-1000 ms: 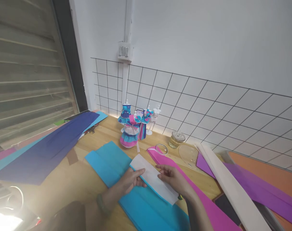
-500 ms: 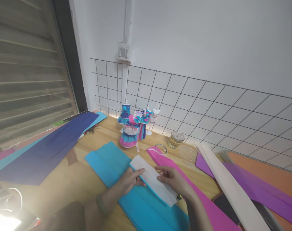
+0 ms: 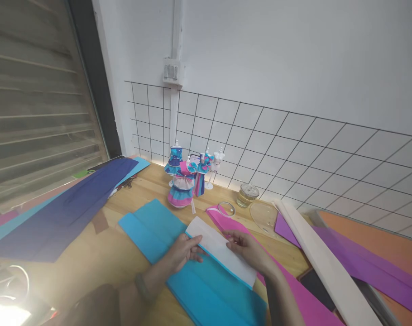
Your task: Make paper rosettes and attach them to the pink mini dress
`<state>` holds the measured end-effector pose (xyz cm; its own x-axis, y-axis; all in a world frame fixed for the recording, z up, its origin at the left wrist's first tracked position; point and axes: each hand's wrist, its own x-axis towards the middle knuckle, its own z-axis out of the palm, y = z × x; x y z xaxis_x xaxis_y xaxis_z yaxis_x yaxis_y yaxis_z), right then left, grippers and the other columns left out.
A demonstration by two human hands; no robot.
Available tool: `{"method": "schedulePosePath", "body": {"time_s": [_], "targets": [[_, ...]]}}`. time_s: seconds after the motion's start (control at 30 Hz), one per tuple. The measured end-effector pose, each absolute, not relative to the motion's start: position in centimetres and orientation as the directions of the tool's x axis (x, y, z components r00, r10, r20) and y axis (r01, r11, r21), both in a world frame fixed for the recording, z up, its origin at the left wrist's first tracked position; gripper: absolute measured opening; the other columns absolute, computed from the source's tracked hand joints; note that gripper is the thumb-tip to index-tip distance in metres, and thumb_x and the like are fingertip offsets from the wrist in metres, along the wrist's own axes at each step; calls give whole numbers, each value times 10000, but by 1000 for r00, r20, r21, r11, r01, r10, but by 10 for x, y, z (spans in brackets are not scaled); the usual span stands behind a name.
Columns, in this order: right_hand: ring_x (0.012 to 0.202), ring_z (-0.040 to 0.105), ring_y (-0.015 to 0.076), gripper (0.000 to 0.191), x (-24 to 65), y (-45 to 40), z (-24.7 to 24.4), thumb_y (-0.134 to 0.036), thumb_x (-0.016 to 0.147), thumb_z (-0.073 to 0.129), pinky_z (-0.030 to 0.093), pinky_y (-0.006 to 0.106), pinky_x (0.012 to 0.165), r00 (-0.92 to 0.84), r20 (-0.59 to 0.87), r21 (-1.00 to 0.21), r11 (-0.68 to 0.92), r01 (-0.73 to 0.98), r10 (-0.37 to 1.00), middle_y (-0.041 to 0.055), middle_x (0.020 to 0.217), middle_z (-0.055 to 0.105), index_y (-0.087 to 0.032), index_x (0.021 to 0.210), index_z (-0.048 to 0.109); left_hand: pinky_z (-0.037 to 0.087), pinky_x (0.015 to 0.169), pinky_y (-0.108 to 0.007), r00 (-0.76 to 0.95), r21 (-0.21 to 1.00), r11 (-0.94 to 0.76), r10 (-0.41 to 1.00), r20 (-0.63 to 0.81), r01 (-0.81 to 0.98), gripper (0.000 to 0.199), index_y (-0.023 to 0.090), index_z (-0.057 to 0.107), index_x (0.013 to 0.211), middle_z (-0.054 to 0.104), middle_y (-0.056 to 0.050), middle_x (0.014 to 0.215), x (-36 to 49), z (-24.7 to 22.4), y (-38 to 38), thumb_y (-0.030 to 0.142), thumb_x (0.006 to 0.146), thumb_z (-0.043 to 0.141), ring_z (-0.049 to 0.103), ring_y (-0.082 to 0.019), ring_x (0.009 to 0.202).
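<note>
A white paper strip (image 3: 219, 249) with a bright blue lower edge slants across in front of me. My left hand (image 3: 184, 249) pinches its near edge, thumb on top and fingers underneath. My right hand (image 3: 247, 248) grips the far edge of the strip, with the thumb and curled fingers at the paper. Beneath the strip lies a folded sheet of bright blue paper (image 3: 151, 224), partly covered by my left hand and forearm. A length of pink paper (image 3: 290, 290) runs behind and below my right forearm.
Small dress forms (image 3: 181, 181) in paper dresses stand at the back by the wire grid (image 3: 253, 131). A glass cup (image 3: 247, 195) and a tape ring (image 3: 226, 209) sit behind my hands. Dark blue paper (image 3: 77, 208) lies left; a cream paper roll (image 3: 324, 258) and purple paper (image 3: 355, 262) lie right.
The white strip has shifted slightly right, and its blue edge shows more along the near side. My right hand has moved a little right with it; both hands still hold the strip.
</note>
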<state>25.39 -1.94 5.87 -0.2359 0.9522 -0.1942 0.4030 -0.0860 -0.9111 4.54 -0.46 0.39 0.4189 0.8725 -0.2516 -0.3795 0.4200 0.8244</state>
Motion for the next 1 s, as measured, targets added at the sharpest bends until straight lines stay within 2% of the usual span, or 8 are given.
{"method": "schedulePosePath", "body": {"time_s": [0.1, 0.23, 0.47, 0.7, 1.0], "targets": [[585, 474, 117, 433, 269, -17, 55, -371, 744, 523, 353, 230, 507, -184, -160, -902, -68, 427, 970, -6, 728, 509, -166, 1125, 506, 433, 430, -214, 419, 838, 401, 877, -234, -370, 314, 108, 507, 772, 644, -116, 755, 43, 5, -3, 397, 692, 600, 636, -207, 676], [583, 479, 121, 454, 296, -12, 47, -375, 733, 515, 358, 233, 515, -76, -112, -876, -63, 479, 991, -2, 731, 521, -163, 1135, 507, 428, 443, -206, 394, 844, 378, 892, -221, -380, 378, 108, 520, 988, 649, -142, 864, 39, 5, 0, 372, 721, 570, 639, -192, 689], [640, 552, 178, 435, 328, -6, 32, -273, 660, 505, 405, 272, 577, 120, -113, -721, -164, 673, 986, 27, 713, 597, -134, 1066, 574, 435, 458, -215, 245, 859, 321, 940, -237, -398, 332, 112, 530, 954, 657, -127, 816, 35, 7, 10, 326, 707, 587, 638, -186, 669], [857, 597, 246, 398, 337, -1, 21, -245, 664, 499, 438, 336, 724, 95, -131, -735, -161, 658, 987, 89, 934, 656, -147, 1038, 593, 434, 459, -214, 231, 864, 315, 943, -240, -393, 331, 112, 520, 950, 658, -122, 812, 34, 7, 11, 322, 703, 589, 638, -183, 667], [1013, 544, 240, 400, 334, 0, 26, -359, 721, 511, 412, 341, 853, 110, -64, -743, -121, 658, 992, 120, 1119, 579, -137, 1046, 583, 436, 457, -214, 218, 876, 289, 951, -218, -385, 340, 119, 530, 928, 654, -111, 800, 36, 3, 10, 346, 686, 604, 634, -175, 649]]}}
